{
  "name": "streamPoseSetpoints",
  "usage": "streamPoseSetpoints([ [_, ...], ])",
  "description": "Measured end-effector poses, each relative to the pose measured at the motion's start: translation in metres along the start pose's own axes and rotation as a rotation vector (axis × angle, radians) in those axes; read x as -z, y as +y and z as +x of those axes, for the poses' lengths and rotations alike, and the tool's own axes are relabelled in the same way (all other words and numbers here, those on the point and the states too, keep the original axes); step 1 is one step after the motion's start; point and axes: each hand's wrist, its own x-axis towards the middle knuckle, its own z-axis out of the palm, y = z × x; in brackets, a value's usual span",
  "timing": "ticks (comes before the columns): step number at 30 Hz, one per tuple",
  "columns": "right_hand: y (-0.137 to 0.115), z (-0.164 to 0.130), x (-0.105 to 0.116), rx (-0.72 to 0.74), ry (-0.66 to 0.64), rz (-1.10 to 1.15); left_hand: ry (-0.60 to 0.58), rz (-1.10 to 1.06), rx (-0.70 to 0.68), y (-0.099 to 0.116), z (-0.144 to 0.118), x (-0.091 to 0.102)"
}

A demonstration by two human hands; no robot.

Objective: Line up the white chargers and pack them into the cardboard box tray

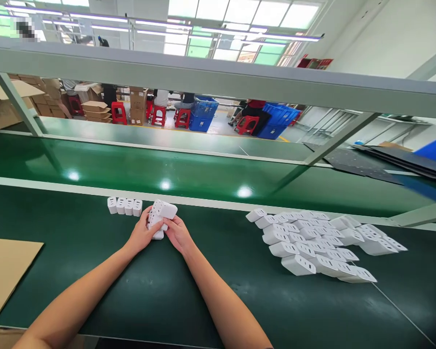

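White blocks [167, 210] are bunching over the worktop [218, 237], the left hand [142, 230] holding from eight o'clock, the right hand [178, 231] from four; a slack grip could be spilling the tilted one. Four standing blocks [129, 207] are crowding ten, a pale rail [210, 203] bounding twelve, bare surface opening toward three.

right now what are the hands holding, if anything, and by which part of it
A cluster of white blocks: the left hand grips its left side, the right hand its lower right side. Exact contacts are partly hidden.
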Motion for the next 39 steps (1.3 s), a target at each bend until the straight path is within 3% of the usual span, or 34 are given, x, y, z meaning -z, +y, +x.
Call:
streamPoseSetpoints([
  [6,-0.005,0.0,0.004,-0.018,0.017,0.062,0.054,0.212,-0.028,0.015,0.0,0.009],
  [14,-0.015,0.007,0.02,-0.006,0.093,0.075,0.069,0.678,-0.009,0.048,-0.009,0.04],
  [21,-0.008,0.0,0.008,-0.148,0.009,-0.029,0.006,1.013,0.07,0.052,-0.017,0.035],
  [26,-0.013,0.001,0.013,-0.118,0.044,-0.055,-0.063,1.043,0.059,0.052,-0.019,0.045],
  [31,-0.018,0.004,0.017,-0.04,0.112,0.017,-0.157,0.964,0.028,0.048,-0.017,0.075],
  [35,-0.021,0.002,0.016,-0.026,0.103,0.078,-0.132,0.949,0.011,0.043,-0.011,0.098],
  [39,-0.019,0.002,0.015,-0.084,0.078,0.071,-0.064,0.943,-0.004,0.041,-0.005,0.103],
])
